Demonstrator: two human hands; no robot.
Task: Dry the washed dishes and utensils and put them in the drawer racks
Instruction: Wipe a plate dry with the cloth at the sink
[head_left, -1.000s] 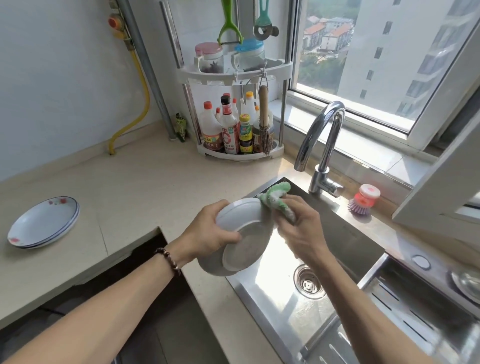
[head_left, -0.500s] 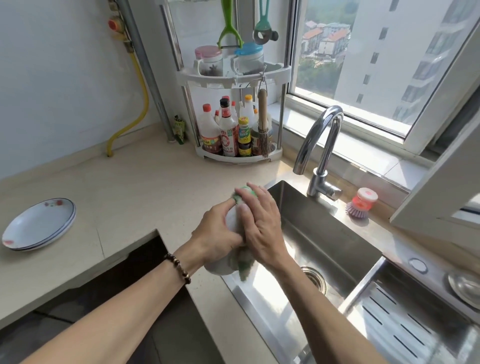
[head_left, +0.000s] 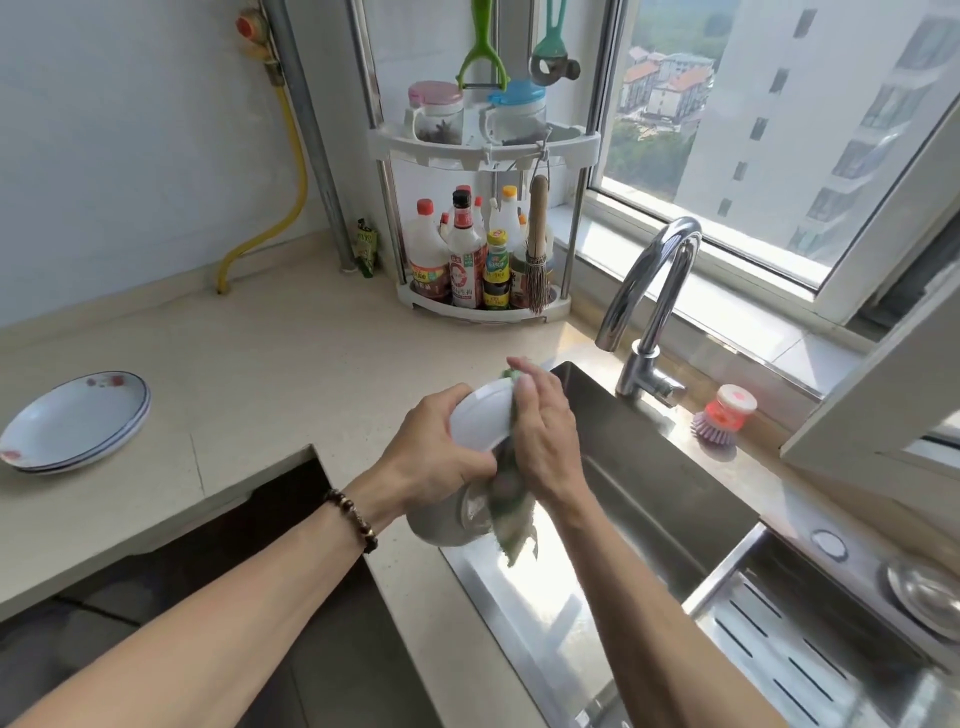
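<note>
Since a second ago, right hand (head_left: 545, 431) has slid its green cloth (head_left: 511, 525) across the white bowl (head_left: 478, 418), pressing flat; left hand (head_left: 441, 452), at 9 o'clock, grips the bowl.

Stacked plates (head_left: 72, 423) on counter (head_left: 249, 364) left, bottle rack (head_left: 483, 218) in back corner, faucet (head_left: 649, 312) behind sink (head_left: 649, 467), brush (head_left: 724, 415) right of faucet.
</note>
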